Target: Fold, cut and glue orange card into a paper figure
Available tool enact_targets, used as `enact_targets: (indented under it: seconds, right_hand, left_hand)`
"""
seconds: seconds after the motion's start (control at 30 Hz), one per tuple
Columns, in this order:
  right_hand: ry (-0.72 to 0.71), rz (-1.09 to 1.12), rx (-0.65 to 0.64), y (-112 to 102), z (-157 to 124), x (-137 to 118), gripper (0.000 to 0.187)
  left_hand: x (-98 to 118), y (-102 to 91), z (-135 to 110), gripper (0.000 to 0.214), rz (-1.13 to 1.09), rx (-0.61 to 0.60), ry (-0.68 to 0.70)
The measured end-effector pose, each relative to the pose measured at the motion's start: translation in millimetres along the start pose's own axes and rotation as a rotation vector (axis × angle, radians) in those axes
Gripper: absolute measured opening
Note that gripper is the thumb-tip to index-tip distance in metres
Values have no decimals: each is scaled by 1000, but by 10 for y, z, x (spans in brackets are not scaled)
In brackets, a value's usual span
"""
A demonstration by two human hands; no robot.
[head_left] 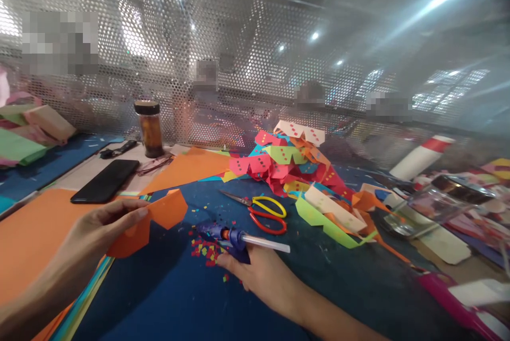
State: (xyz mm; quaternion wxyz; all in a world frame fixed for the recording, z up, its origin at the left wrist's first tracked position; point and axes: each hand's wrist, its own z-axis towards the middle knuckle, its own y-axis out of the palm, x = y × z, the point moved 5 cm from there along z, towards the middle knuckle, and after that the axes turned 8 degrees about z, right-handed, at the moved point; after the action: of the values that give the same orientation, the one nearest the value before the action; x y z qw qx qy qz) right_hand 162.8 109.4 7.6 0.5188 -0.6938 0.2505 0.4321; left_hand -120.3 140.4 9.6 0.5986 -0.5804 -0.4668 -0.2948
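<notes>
My left hand [104, 228] pinches a folded orange paper piece [153, 220] and holds it just above the blue table mat [167, 288]. My right hand [255, 272] grips a purple hot glue gun [233, 236], whose nozzle points left toward a scatter of tiny coloured paper squares [205, 250]. A clear glue stick pokes out of the gun's back to the right. The orange piece hangs left of the gun's nozzle, a short gap away.
Red-and-yellow scissors [265, 213] lie beyond the gun. Behind them is a pile of folded coloured paper shapes [295, 163]. A black phone [105, 180], a brown jar [149, 128] and orange sheets [24, 235] lie left. A white bottle [420, 158] and clear container [434, 203] sit right.
</notes>
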Motion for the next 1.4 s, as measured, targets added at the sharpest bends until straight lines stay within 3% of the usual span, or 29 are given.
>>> enact_targets:
  seconds: [0.23, 0.63, 1.17, 1.4]
  right_hand:
    - [20, -31, 11, 21, -21, -7, 29]
    - [60, -41, -5, 60, -2, -4, 29]
    - [34, -160, 34, 63, 46, -27, 31]
    - [-8, -193, 30, 79, 59, -46, 21]
  left_hand:
    - [-122, 16, 34, 60, -130, -50, -35]
    - [-156, 43, 39, 55, -96, -97, -25]
    - [-91, 47, -12, 50, -133, -46, -19]
    - [-67, 65, -23, 49, -134, -64, -19]
